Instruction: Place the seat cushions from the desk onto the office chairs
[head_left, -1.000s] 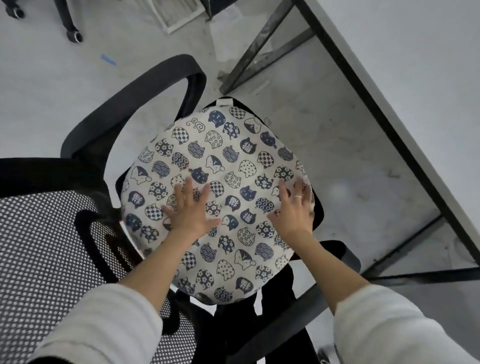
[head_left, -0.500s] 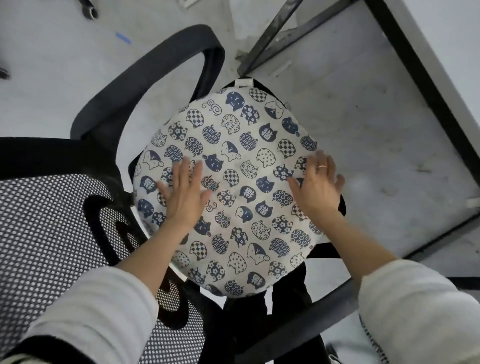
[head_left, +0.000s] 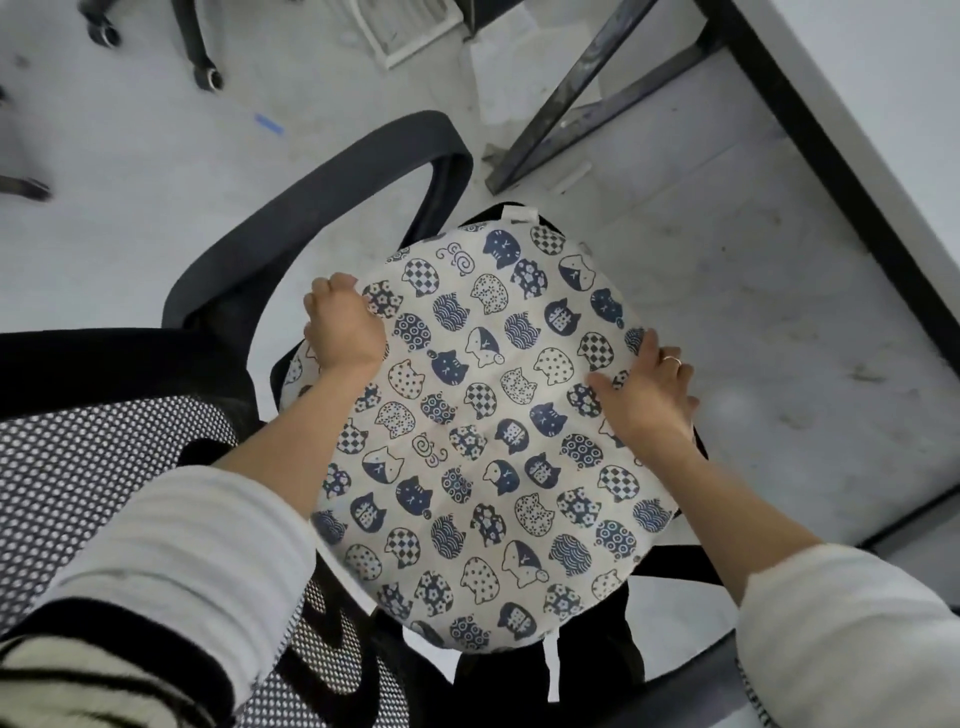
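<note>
Lying on the chair (head_left: 332, 171) seat, the cushion (head_left: 483, 431) is now gripped at its far-left edge by the left hand (head_left: 343, 325), earlier flat; right hand (head_left: 647, 395) kept flat, released, shifted rightward.

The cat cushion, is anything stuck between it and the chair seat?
Nothing visible. The cat-print cushion lies on the black chair seat, covering nearly all of it. The left hand grips its edge; the right hand rests flat on it.
</note>
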